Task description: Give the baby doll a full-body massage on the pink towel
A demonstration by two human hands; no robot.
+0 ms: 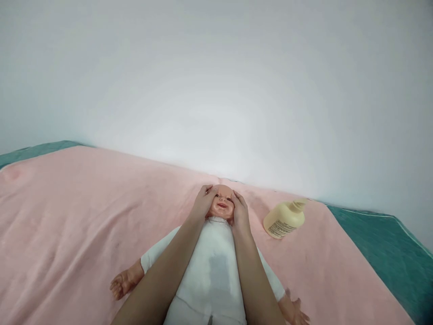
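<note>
Soft diffuse light — wall (216,99) brightest mid-frame, corners dimmer — slight blur.

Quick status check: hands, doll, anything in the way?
Left hand and right hand on doll's head, either side. Doll face-up. Pump bottle off to the right, clear of both hands.

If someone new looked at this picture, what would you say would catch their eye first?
Most likely the doll in white, lying face up at the lower middle, its smiling face framed by the person's left hand and right hand on either side of its head. Next would come the pale yellow pump bottle on the right, standing out against the wide pink blanket.
</note>
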